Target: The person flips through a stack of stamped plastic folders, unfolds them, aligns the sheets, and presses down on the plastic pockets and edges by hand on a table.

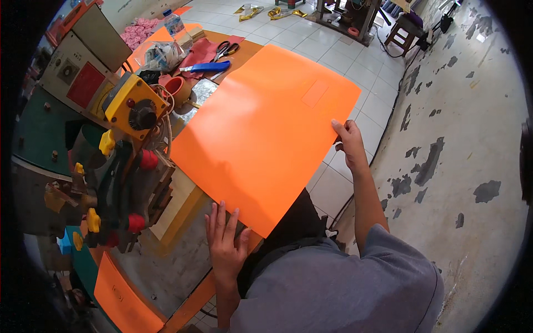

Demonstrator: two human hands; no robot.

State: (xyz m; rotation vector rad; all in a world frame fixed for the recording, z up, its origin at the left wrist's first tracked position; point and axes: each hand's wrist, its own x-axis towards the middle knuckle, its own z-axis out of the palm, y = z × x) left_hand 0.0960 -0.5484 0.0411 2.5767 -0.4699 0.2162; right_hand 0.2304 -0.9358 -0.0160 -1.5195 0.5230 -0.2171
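Left hand (225,241) flat, fingers spread, pressing near corner of the orange sheet (261,133) onto the counter (166,266). Right hand (351,141) pinches sheet's right edge, which overhangs the counter above the tiled floor (333,55). Yellow-knobbed machine (130,144) just left of sheet. Farther back: blue cutter (206,67), scissors (226,49).

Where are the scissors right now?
In the head view, the scissors lie at the table's far end, upper left of the orange sheet, just above the blue tool.
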